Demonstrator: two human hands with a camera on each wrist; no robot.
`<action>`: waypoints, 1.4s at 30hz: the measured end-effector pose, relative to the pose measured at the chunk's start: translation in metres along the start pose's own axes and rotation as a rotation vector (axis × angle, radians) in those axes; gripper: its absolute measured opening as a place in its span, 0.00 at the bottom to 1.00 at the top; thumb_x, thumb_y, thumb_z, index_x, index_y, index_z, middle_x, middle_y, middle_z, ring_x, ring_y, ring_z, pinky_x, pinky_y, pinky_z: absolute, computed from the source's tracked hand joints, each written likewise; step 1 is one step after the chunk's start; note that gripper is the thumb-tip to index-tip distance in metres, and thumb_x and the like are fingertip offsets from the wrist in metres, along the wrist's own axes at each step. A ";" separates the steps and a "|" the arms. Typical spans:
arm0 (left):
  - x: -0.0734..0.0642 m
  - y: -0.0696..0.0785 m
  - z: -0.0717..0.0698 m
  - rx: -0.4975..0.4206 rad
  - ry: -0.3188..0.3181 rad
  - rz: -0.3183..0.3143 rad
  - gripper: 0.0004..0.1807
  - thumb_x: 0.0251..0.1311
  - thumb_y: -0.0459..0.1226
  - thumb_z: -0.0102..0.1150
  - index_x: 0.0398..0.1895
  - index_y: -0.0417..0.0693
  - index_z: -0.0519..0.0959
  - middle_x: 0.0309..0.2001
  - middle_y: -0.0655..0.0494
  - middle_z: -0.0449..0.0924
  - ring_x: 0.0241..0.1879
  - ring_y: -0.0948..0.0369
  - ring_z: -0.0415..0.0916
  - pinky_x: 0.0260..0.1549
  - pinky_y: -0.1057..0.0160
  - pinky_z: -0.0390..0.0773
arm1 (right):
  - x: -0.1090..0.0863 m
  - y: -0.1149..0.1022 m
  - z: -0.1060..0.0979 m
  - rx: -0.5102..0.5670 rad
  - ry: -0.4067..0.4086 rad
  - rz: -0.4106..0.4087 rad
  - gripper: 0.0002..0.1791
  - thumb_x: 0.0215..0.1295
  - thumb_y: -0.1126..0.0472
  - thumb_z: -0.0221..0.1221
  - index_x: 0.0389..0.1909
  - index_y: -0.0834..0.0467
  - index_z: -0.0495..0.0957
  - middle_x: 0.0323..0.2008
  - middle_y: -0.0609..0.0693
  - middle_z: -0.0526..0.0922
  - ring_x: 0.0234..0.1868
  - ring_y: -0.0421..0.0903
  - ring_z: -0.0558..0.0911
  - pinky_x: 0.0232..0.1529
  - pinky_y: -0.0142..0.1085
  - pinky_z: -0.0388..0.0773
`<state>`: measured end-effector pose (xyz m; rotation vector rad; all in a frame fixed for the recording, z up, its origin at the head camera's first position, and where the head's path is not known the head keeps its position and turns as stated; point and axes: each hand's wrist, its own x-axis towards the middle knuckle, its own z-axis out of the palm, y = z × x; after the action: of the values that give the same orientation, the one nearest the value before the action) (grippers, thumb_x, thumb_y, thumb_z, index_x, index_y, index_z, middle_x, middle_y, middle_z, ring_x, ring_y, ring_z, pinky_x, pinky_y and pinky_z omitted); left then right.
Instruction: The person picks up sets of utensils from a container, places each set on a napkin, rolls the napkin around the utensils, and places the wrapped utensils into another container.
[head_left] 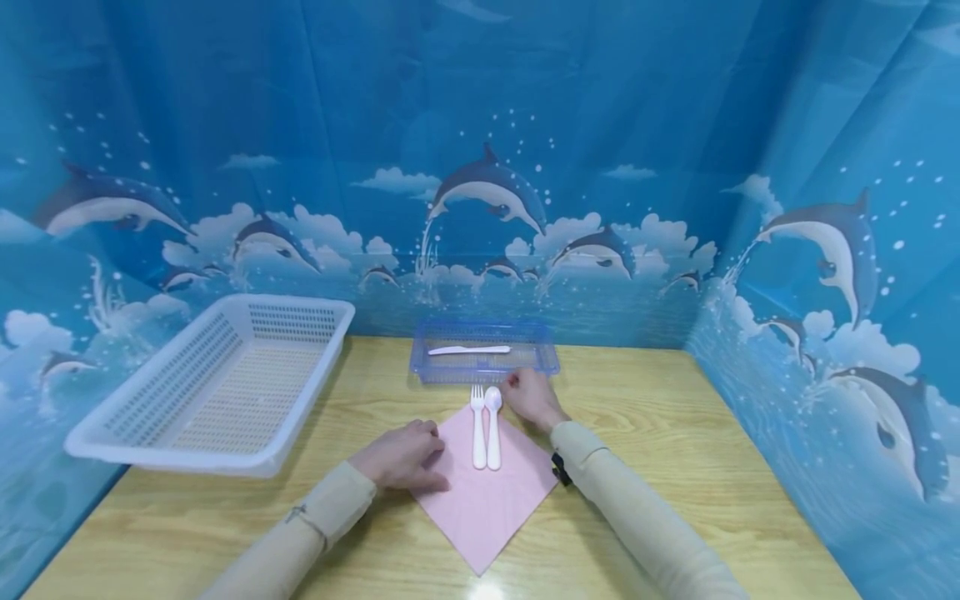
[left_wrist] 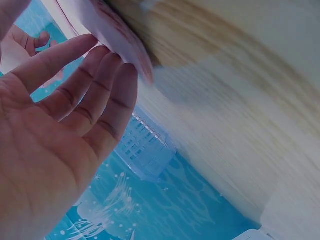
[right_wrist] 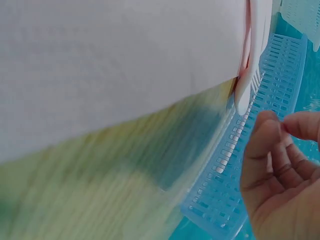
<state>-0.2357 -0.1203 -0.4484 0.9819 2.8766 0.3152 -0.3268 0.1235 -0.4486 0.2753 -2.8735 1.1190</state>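
A pink napkin lies on the table with one corner toward me. On its upper half a white plastic fork and a white plastic spoon lie side by side, heads pointing away. My left hand rests at the napkin's left edge; in the left wrist view its outstretched fingers meet that edge. Just right of the spoon's head is my right hand, fingers loosely bent. The right wrist view shows its thumb and index fingertip together, with nothing between them.
Behind the napkin stands a blue plastic basket with a white plastic knife inside. A large white basket takes up the left side of the table. Blue dolphin-print sheeting encloses the back and sides.
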 end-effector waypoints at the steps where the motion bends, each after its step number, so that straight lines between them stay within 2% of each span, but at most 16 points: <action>1: 0.001 -0.001 0.000 -0.019 0.007 0.007 0.19 0.49 0.55 0.70 0.26 0.52 0.79 0.34 0.57 0.75 0.29 0.64 0.68 0.28 0.68 0.73 | 0.001 0.000 0.000 -0.013 0.012 -0.014 0.13 0.64 0.60 0.57 0.19 0.54 0.75 0.15 0.45 0.73 0.16 0.41 0.70 0.16 0.31 0.67; 5: 0.005 -0.005 0.000 -0.084 0.039 -0.005 0.13 0.55 0.49 0.68 0.25 0.53 0.79 0.29 0.58 0.74 0.26 0.66 0.66 0.26 0.69 0.71 | 0.005 -0.004 -0.001 -0.051 0.069 -0.079 0.07 0.63 0.60 0.57 0.26 0.54 0.79 0.21 0.46 0.78 0.20 0.42 0.74 0.22 0.33 0.72; 10: 0.010 -0.009 -0.001 -0.117 0.109 -0.052 0.12 0.58 0.45 0.67 0.36 0.46 0.84 0.32 0.55 0.80 0.29 0.65 0.73 0.32 0.64 0.78 | 0.012 -0.007 -0.002 -0.096 0.130 -0.139 0.08 0.64 0.60 0.56 0.26 0.53 0.81 0.20 0.45 0.78 0.20 0.42 0.73 0.23 0.33 0.70; 13: 0.014 -0.011 -0.003 -0.137 0.141 -0.070 0.14 0.58 0.44 0.67 0.40 0.43 0.85 0.33 0.54 0.83 0.30 0.64 0.76 0.34 0.63 0.81 | 0.015 -0.008 -0.002 -0.105 0.147 -0.143 0.09 0.64 0.60 0.56 0.27 0.53 0.82 0.19 0.45 0.77 0.20 0.41 0.73 0.22 0.33 0.70; 19: 0.021 -0.014 -0.008 -0.181 0.154 -0.140 0.12 0.58 0.43 0.67 0.38 0.45 0.85 0.32 0.55 0.85 0.29 0.65 0.77 0.35 0.62 0.81 | 0.018 -0.010 -0.002 -0.131 0.172 -0.141 0.09 0.64 0.59 0.57 0.28 0.54 0.83 0.22 0.45 0.80 0.22 0.41 0.75 0.25 0.33 0.72; 27: 0.028 -0.016 -0.012 -0.171 0.197 -0.254 0.14 0.58 0.43 0.67 0.42 0.44 0.85 0.37 0.51 0.86 0.35 0.60 0.80 0.41 0.57 0.83 | 0.021 -0.010 -0.001 -0.124 0.173 -0.147 0.09 0.65 0.58 0.56 0.29 0.54 0.83 0.25 0.46 0.82 0.25 0.42 0.77 0.30 0.35 0.76; 34: 0.036 -0.017 -0.017 -0.174 0.308 -0.324 0.08 0.60 0.40 0.65 0.37 0.46 0.85 0.34 0.53 0.85 0.34 0.59 0.80 0.38 0.57 0.82 | 0.025 -0.010 -0.004 -0.114 0.189 -0.137 0.08 0.65 0.57 0.57 0.30 0.54 0.82 0.27 0.47 0.83 0.27 0.42 0.79 0.32 0.35 0.78; 42: 0.044 -0.027 -0.022 -0.190 0.467 -0.388 0.07 0.64 0.37 0.60 0.37 0.45 0.86 0.33 0.52 0.86 0.32 0.57 0.81 0.35 0.55 0.82 | 0.028 -0.014 -0.002 -0.151 0.147 -0.167 0.07 0.67 0.57 0.57 0.36 0.55 0.82 0.33 0.48 0.84 0.34 0.44 0.80 0.37 0.37 0.81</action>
<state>-0.2898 -0.1177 -0.4340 0.3342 3.2661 0.8592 -0.3515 0.1112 -0.4349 0.3997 -2.7285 0.8521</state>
